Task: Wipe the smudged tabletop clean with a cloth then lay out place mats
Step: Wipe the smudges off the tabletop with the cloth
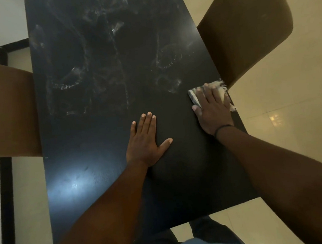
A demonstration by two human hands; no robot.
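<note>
My right hand (212,108) presses the frayed white cloth (219,94) flat, fingers straight, at the black tabletop's (100,146) right edge. My left hand (145,140) rests open, palm down. Smudges (97,59) cover the far half.

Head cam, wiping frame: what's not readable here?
- Cloth: mostly under the right hand, so its size and fold are hidden.
- Tabletop: far end cut off by the top edge, near left corner covered by the left forearm; smudges there unknown.
- Left hand: flat on the table, surface beneath unseen.
- Place mats: none in view.
- Two chairs: seats hidden under the table.
</note>
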